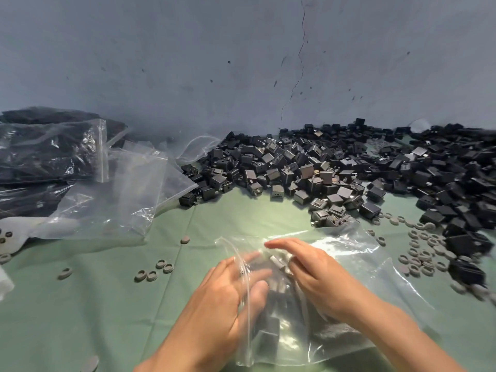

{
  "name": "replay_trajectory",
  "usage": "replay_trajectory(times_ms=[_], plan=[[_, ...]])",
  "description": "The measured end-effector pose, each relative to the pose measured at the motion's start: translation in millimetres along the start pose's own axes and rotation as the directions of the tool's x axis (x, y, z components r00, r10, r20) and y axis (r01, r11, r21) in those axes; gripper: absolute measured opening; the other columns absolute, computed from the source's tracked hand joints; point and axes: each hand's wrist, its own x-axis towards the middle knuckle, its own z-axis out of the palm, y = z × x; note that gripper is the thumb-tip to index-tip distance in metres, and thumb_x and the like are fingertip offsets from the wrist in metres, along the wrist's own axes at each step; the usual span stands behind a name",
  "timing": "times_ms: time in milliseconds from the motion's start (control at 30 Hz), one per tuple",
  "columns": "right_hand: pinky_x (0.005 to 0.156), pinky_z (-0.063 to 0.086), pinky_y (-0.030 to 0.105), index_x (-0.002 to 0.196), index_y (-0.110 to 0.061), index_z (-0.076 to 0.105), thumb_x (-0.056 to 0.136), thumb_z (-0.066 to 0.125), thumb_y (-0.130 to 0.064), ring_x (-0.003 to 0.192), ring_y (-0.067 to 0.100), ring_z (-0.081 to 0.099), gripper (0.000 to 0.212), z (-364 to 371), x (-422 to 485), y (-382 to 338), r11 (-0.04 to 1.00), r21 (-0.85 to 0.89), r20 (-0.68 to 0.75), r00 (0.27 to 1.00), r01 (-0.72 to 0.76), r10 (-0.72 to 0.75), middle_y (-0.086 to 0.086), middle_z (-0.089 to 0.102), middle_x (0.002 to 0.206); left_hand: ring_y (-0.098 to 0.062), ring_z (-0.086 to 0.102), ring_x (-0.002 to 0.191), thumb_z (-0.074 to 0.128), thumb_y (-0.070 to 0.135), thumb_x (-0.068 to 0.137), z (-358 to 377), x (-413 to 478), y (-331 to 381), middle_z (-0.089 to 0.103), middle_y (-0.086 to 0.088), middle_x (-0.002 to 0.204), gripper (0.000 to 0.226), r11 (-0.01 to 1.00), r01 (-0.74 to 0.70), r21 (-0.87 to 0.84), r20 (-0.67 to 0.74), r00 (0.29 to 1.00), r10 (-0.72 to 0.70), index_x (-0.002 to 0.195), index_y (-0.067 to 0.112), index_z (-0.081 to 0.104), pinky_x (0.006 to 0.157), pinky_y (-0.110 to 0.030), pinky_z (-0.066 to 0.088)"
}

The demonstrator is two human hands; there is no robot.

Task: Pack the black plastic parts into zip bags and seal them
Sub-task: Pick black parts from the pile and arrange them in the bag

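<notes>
Fingers [279,244] of left hand [220,296] and right hand [316,277] — straight, gripping nothing — rest on zip bag [362,277] of black parts [268,336] on worktop [107,304].

Parts [295,170]: small black boxy housings in a loose heap, far centre to right. Zip bag [349,264]: clear, lying flat near centre, zip edge at left, several parts inside. Empty bags [120,197] crumpled at left. Filled bags [40,151] stacked behind them.

A green-covered table [107,304] carries a heap of black plastic parts [335,167] from twelve to three o'clock, grey rings [424,253] scattered at three and eight, and clear zip bags [115,200] at ten.
</notes>
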Motion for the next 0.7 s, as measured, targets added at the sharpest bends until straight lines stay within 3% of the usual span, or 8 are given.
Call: replay_trajectory(times_ms=[67,133,233,333,467,600,700], plan=[[0.095,0.035,0.005,0.132,-0.037,0.056,0.1,0.041,-0.007,0.115,-0.011,0.05,0.046,-3.6,-2.8,3.0,0.999,0.031,-0.129,0.991,-0.028,0.032,-0.022,0.058,0.128,0.015,0.038,0.128,0.032,0.05,0.101,1.6,3.7,4.8,0.05,0.036,0.13,0.042,0.998,-0.063,-0.018,-0.109,0.992,0.061,0.119,0.041,0.068,0.104,-0.004,0.024],[0.095,0.033,0.005,0.13,-0.035,0.058,0.097,0.043,-0.001,0.115,-0.008,0.05,0.05,-6.3,-7.1,6.6,0.999,-0.033,-0.181,0.983,-0.04,0.033,-0.02,0.059,0.125,0.009,0.049,0.119,0.035,0.046,0.102,3.5,8.5,6.3,0.062,0.026,0.119,0.039,0.997,-0.066,-0.036,-0.153,0.986,0.06,0.109,0.037,0.072,0.102,-0.012,0.034],[0.1,0.028,0.004,0.128,-0.033,0.06,0.097,0.043,-0.004,0.12,-0.003,0.047,0.045,-10.0,-11.5,11.3,0.989,-0.138,-0.146,0.989,-0.058,0.038,-0.021,0.057,0.127,0.004,0.045,0.122,0.026,0.058,0.1,5.7,16.0,3.5,0.056,0.027,0.118,0.051,1.0,-0.001,-0.028,-0.06,0.998,0.0,0.11,0.035,0.071,0.104,-0.018,0.036],[0.105,0.035,0.017,0.129,-0.034,0.059,0.095,0.035,-0.026,0.12,0.0,0.048,0.042,-14.1,-8.6,8.0,0.985,-0.161,-0.125,0.991,-0.07,0.05,-0.021,0.056,0.127,0.01,0.035,0.128,0.021,0.066,0.095,5.2,23.3,-0.4,0.047,0.03,0.127,0.05,0.998,0.066,-0.018,0.028,0.997,-0.065,0.118,0.048,0.061,0.107,-0.019,0.034],[0.107,0.037,0.024,0.133,-0.038,0.054,0.099,0.037,-0.02,0.122,0.0,0.046,0.042,-12.4,-4.9,4.7,0.974,-0.219,-0.077,0.996,-0.062,0.046,-0.022,0.053,0.131,0.008,0.034,0.128,0.016,0.08,0.087,8.4,22.6,-3.7,0.036,0.035,0.136,0.048,0.992,0.122,0.029,0.146,0.981,-0.125,0.127,0.067,0.04,0.111,-0.03,0.035],[0.106,0.037,0.023,0.136,-0.041,0.05,0.102,0.035,-0.022,0.123,-0.002,0.044,0.041,-12.0,-4.6,2.3,0.971,-0.226,-0.054,0.997,-0.074,0.063,-0.023,0.051,0.132,0.001,0.037,0.114,0.006,0.084,0.083,14.4,16.4,2.0,0.034,0.029,0.117,0.054,0.986,0.144,0.085,0.1,0.983,-0.153,0.132,0.069,0.024,0.103,-0.031,0.039],[0.106,0.037,0.024,0.138,-0.042,0.047,0.103,0.034,-0.023,0.124,0.0,0.044,0.042,-10.9,-2.5,-0.2,0.972,-0.22,-0.047,0.996,-0.084,0.075,-0.023,0.05,0.135,0.007,0.038,0.114,0.012,0.079,0.087,16.5,15.1,6.0,0.028,0.033,0.123,0.044,0.99,0.122,0.064,0.063,0.99,-0.126,0.122,0.061,0.033,0.1,-0.03,0.041]])
